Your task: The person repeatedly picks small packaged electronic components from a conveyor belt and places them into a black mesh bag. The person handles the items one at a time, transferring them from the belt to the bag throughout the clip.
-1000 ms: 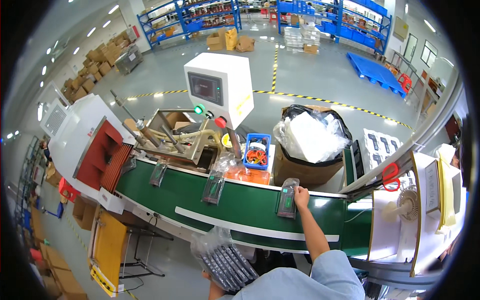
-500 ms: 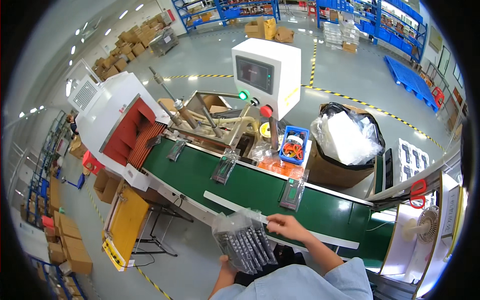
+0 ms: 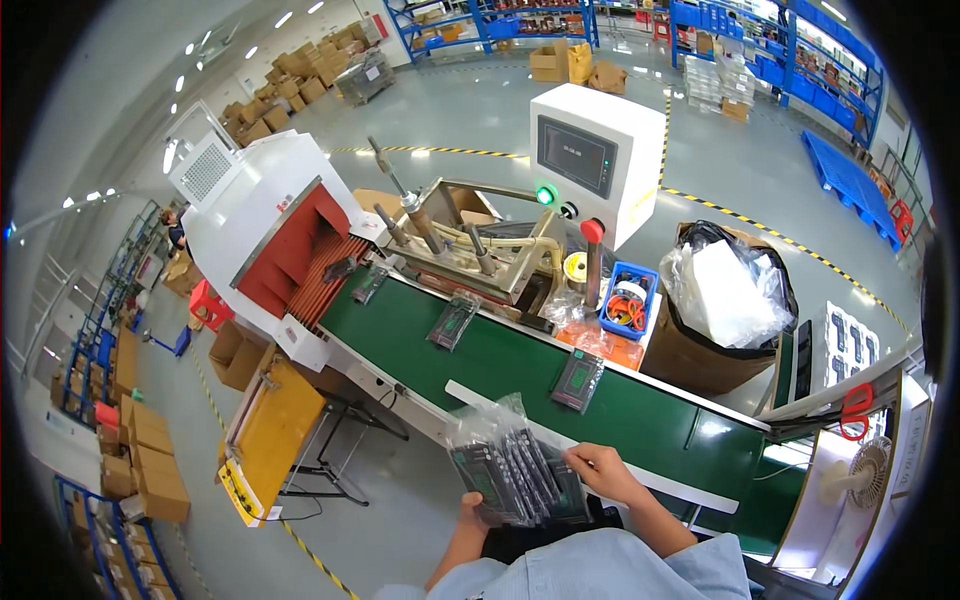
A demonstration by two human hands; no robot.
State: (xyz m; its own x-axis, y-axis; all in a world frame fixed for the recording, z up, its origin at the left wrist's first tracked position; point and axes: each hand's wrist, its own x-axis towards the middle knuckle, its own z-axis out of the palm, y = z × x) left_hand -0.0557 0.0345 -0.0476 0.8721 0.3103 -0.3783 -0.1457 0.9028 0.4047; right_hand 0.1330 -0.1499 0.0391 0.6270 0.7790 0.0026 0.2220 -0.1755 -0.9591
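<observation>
A stack of clear plastic bags with flat dark items inside is held in front of my body, fanned out so several edges show. My left hand grips the stack from its lower left side, thumb on top. At the upper right edge my right hand has its fingers pinched together on one of the bagged packs. Just beyond, on the green conveyor belt, lie similar bagged packs: a near one, a middle one and a far one close to the machine mouth.
A white tunnel machine with red curtains stands at the belt's left end. Behind the belt are a control box, a blue bin and a bagged waste box. A white guide strip runs along the near edge.
My view has turned left. The packs on the belt have moved toward the tunnel machine. The held stack is more fanned out, and my right hand now pinches its right edge.
</observation>
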